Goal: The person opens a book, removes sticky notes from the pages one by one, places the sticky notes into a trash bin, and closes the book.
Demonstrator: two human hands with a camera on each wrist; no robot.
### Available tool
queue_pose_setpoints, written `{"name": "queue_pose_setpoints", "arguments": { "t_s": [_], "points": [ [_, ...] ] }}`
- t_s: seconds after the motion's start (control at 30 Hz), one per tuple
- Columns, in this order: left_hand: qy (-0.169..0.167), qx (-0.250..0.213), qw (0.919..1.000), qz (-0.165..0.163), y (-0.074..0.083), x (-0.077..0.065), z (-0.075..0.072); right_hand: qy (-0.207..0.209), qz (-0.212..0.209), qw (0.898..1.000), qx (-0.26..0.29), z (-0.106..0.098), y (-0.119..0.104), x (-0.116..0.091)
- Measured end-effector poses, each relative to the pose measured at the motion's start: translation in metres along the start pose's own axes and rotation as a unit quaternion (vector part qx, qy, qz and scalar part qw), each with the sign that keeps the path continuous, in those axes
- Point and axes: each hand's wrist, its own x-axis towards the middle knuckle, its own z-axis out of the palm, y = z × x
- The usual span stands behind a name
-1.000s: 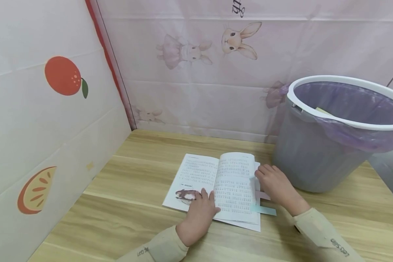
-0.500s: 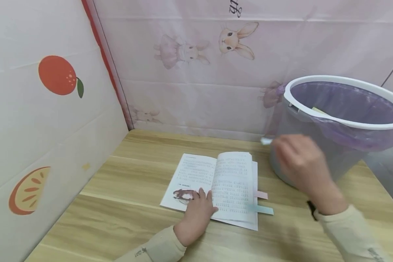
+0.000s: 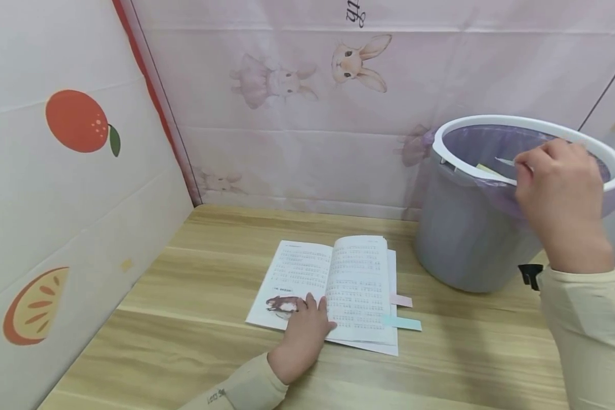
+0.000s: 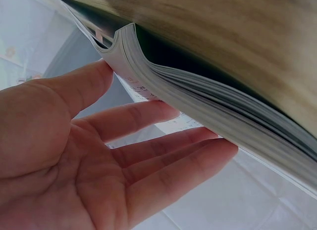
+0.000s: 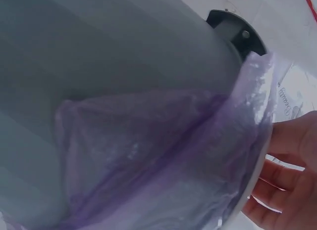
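Observation:
An open book (image 3: pixel 361 290) with printed text and a brown animal picture lies on the wooden table. My left hand (image 3: pixel 304 333) rests on its left page near the fold, with fingers extended; in the left wrist view its fingertips touch the pages. A pink sticky tab (image 3: pixel 402 300) and a light green-blue one (image 3: pixel 406 323) stick out from the book's right edge. Above the bin's opening, my right hand (image 3: pixel 561 199) pinches a small pale sticky tab (image 3: pixel 504 162) at its fingertips. In the right wrist view the bin's rim hides part of that hand.
The grey bin (image 3: pixel 466 239) stands at the table's back right, with a white rim and a purple liner (image 5: pixel 163 161) folded over it. Something yellow (image 3: pixel 487 169) shows inside. Printed sheets cover the walls behind and to the left.
My right hand has pulled a pale tab off the book's right edge and carried it up and right, over the bin. The left hand stays on the page.

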Motion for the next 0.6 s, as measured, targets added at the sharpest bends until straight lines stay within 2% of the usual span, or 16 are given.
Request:
{"name": "queue_pose_setpoints", "arguments": {
  "t_s": [0.1,0.17,0.23,0.3,0.37,0.47,0.53,0.6],
  "points": [
    [0.018,0.012,0.9998,0.005,-0.001,-0.001,0.002,-0.008,0.007,1.0,-0.005,0.002,-0.001,-0.001],
    [0.026,0.015,0.9995,0.007,-0.001,-0.001,0.003,0.009,-0.006,1.0,-0.004,0.001,-0.007,-0.003],
    [0.028,0.01,0.9995,0.007,-0.001,-0.001,0.003,0.026,-0.033,0.999,0.009,-0.002,-0.019,-0.007],
    [0.022,-0.002,0.9997,0.004,0.0,-0.001,0.003,0.039,-0.084,0.995,0.038,-0.002,-0.034,-0.017],
    [0.025,-0.005,0.9997,0.004,0.0,-0.001,0.004,0.032,-0.158,0.984,0.078,0.002,-0.05,-0.033],
    [0.041,0.001,0.9991,0.006,0.0,-0.001,0.005,-0.026,-0.261,0.955,0.136,0.02,-0.067,-0.067],
    [0.048,0.011,0.9988,0.008,-0.001,-0.002,0.005,-0.083,-0.301,0.937,0.156,0.036,-0.072,-0.094],
    [0.045,0.014,0.9988,0.007,-0.001,-0.002,0.005,-0.14,-0.31,0.927,0.159,0.052,-0.072,-0.12]
  ]
}}
